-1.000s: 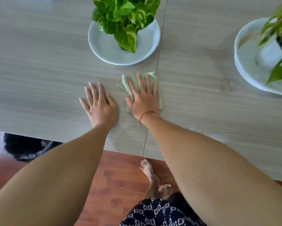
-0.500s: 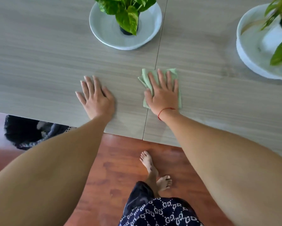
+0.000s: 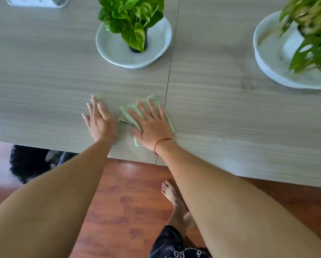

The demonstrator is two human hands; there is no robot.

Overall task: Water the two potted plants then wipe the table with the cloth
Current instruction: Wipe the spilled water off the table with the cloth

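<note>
A folded light green cloth (image 3: 127,113) lies on the grey wood-grain table (image 3: 230,118), just left of the seam between its two tops. My right hand (image 3: 152,125) presses flat on the cloth, fingers spread. My left hand (image 3: 99,121) rests flat on the bare table right beside it, holding nothing. One potted plant (image 3: 132,17) with broad green leaves stands in a white bowl (image 3: 111,51) at the back centre. A second potted plant (image 3: 312,34) stands in a larger white bowl (image 3: 267,71) at the far right, partly cut off.
A white box-like object (image 3: 37,1) sits at the table's far left corner. The table's near edge runs just below my wrists. Below it are a red-brown wooden floor (image 3: 130,192), my bare feet (image 3: 171,194) and a dark bundle (image 3: 29,162) under the table at left.
My right hand has slid the cloth back to the left across the seam, close to my left hand. The view has tilted up, showing more of both plants.
</note>
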